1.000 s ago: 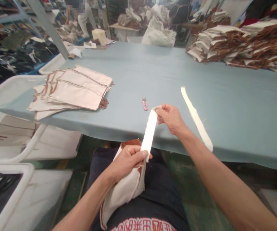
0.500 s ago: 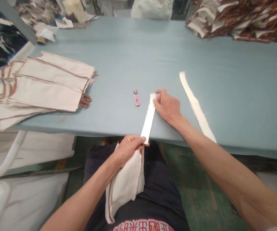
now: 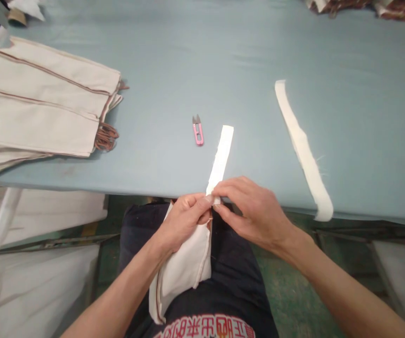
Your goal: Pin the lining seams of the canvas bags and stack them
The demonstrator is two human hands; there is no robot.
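My left hand [image 3: 188, 218] is closed at the table's front edge, gripping the top of a cream fabric piece with brown edging [image 3: 184, 267] that hangs over my lap. Thumb and fingers also pinch the near end of a white strip [image 3: 222, 157], whose far part lies on the table. My right hand [image 3: 255, 211] meets the left there, its fingertips pinching the strip's near end. What the fingers hide at that end cannot be made out. Pink thread snips [image 3: 198, 131] lie left of the strip, apart from both hands.
A second cream strip [image 3: 302, 145] lies to the right, one end over the front edge of the blue-grey table [image 3: 160, 94]. Stacked cream pieces with brown trim [image 3: 43, 103] lie at the left. More brown-and-cream pieces [image 3: 399, 7] sit at the back right.
My right hand has left the strip's far end and come back to its near end, beside the left. The view has tilted down. The left hand keeps its grip.
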